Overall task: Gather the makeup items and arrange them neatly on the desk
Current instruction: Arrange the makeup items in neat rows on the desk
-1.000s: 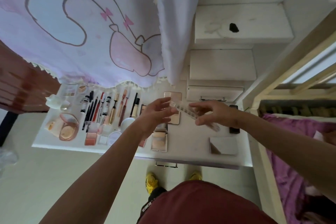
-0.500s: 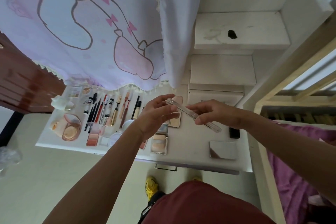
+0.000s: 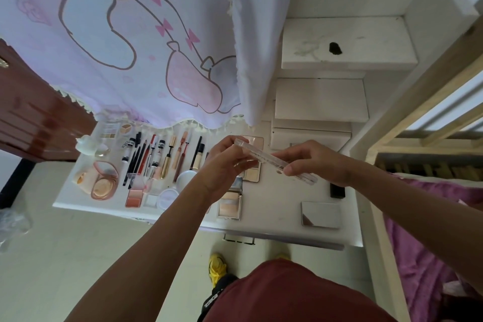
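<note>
Both of my hands hold one long, thin, see-through plastic stick [image 3: 262, 155] up in the air over the white tabletop [image 3: 274, 219]. It hangs above the middle of the tabletop, closer to the back edge than to the front edge.

My left hand [image 3: 224, 165] pinches the far end of the stick with curled fingers and thumb. My right hand [image 3: 313, 165] pinches it near the other end, fingers on top and thumb below. A short bit sticks out past my right fingers, toward the right edge. The part between my two hands is bare.

The stick is tilted. The left end points to the back edge and the right end points to the front edge. It is clear like glass, with flat sides. There are tiny marks along it, but they are too small for me to tell what they are.

Under my hands lies a flat gold colour palette [image 3: 253, 172]. A row of black, red and gold pencils and tubes [image 3: 156, 157] lies along the back edge on the left. A round pink powder case [image 3: 104, 181] sits open near the left edge. A flat shiny silver case [image 3: 321, 214] lies near the front right corner, and a small black box [image 3: 337, 190] sits by the right edge.
</note>
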The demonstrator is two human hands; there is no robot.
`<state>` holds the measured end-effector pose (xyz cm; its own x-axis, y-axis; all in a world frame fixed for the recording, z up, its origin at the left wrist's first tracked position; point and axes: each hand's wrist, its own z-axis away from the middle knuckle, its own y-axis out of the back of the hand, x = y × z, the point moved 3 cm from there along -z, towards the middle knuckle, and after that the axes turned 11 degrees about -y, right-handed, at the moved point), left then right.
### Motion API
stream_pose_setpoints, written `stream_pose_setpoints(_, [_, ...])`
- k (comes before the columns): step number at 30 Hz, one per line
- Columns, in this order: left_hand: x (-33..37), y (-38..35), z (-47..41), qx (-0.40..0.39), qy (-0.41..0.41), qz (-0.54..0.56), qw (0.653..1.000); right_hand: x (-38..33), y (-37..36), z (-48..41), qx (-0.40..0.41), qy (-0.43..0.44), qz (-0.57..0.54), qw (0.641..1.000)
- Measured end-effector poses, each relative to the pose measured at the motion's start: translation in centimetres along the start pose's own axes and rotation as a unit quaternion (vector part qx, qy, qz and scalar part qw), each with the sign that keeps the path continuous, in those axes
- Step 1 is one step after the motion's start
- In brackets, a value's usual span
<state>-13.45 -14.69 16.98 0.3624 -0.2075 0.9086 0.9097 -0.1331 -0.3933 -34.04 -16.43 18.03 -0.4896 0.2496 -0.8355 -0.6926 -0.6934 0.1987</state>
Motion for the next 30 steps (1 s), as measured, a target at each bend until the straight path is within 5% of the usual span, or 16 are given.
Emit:
stream_pose_setpoints(9, [-0.8,1.5,0.4,0.066,0.007,0.025,0.998,-1.5,-1.2,1.0,0.133,0.085,0.2,0.967])
stream_pose_setpoints(13, [0.1,1.5,0.6,0.043,0.014,0.077,0.996,-0.5,0.3,0.7,0.137,-0.028,-0.064,0.988])
stream_pose_setpoints(16, [0.8,1.6,0.6,0.012,0.019,0.126,0.992,0.9,0.8,0.7,0.062,-0.159,-0.249,0.953])
stream_pose_setpoints(19, [1.1,1.5,0.5,0.005,0.027,0.133,0.991,0.8,-0.4,0.8,-0.012,-0.195,-0.36,0.912])
stream_pose_setpoints(23, [1.6,1.3,0.6,0.01,0.031,0.141,0.989,0.5,-0.9,0.7,-0.012,-0.187,-0.411,0.892])
stream_pose_setpoints(27, [1.9,1.6,0.8,0.083,0.042,0.154,0.984,0.5,-0.6,0.4,0.057,-0.157,-0.377,0.911])
stream_pose_setpoints(30, [1.4,1.5,0.9,0.131,0.053,0.046,0.989,0.4,-0.7,0.5,0.089,-0.159,-0.332,0.926])
